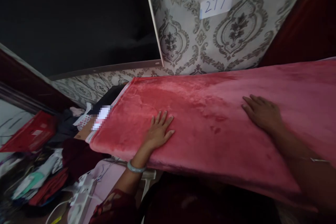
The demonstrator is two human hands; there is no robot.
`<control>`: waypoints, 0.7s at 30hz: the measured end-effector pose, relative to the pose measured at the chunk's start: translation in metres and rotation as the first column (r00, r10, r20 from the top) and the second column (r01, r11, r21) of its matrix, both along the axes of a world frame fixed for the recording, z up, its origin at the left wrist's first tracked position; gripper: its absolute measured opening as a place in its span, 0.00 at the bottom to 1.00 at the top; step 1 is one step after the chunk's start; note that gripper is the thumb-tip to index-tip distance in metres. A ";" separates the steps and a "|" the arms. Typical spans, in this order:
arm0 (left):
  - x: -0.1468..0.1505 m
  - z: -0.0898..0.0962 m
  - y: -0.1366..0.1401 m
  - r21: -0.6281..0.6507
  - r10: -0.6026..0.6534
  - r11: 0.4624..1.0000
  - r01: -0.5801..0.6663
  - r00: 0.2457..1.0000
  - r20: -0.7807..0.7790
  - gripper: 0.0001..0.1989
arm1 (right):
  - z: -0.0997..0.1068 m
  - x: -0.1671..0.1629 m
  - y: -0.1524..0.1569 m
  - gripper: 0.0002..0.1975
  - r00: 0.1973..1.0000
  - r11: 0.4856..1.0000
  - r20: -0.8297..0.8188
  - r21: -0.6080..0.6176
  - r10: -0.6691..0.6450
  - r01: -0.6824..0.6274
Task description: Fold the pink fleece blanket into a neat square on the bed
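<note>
Power strip [83, 190]: near side, L of blanket [199, 143]; a lean cd knock it.
L hand [156, 133]: on blanket's L part, fingers wide, holding nil; uneven push cd ruck it.
R hand [264, 113]: on blanket's R part, fingers narrower, holding nil.
Blanket: under both hands; a tug cd slide it.
TV [78, 21]: beyond blanket.

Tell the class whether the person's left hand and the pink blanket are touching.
Touching. The head view shows the left hand lying spread and palm down on the pink blanket, with no gap showing.
</note>
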State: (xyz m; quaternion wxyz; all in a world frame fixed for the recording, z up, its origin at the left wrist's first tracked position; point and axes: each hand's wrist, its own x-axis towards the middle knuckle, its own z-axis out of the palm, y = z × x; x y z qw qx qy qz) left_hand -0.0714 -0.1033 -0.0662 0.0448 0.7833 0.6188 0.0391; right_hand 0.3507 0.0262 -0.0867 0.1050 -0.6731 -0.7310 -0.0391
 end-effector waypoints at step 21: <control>0.051 0.015 0.025 -0.092 -0.219 0.971 0.218 0.976 0.005 0.35 | -0.012 0.013 0.005 0.30 0.998 0.999 -0.046 0.011 0.031 -0.030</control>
